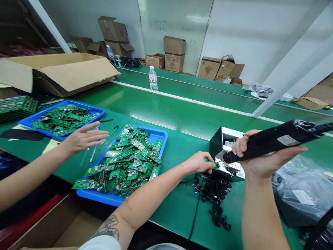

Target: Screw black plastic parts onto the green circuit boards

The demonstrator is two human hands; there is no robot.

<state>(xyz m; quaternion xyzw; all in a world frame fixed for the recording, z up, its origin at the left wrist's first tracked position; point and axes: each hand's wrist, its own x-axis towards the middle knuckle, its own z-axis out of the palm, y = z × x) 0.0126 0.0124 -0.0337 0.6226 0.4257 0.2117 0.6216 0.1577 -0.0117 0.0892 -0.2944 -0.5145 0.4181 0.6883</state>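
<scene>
My right hand [262,156] grips a black electric screwdriver [275,142] above a small black and silver metal machine [226,149]. My left hand [199,163] pinches a small green circuit board strip [211,161] at the machine's front. Below them lies a heap of black plastic pieces [214,198] on the green bench [177,211]. A blue tray [156,133] heaped with green circuit boards [127,163] stands left of my left arm. A co-worker's hand [83,139] hovers open between this tray and a second blue tray [85,106], which also holds boards.
A stack of circuit boards [17,107] lies at the far left, beside a large open cardboard box [57,71]. A water bottle [153,79] stands on the bench beyond. A black bag [299,194] sits at right, and cardboard boxes [174,53] line the back wall.
</scene>
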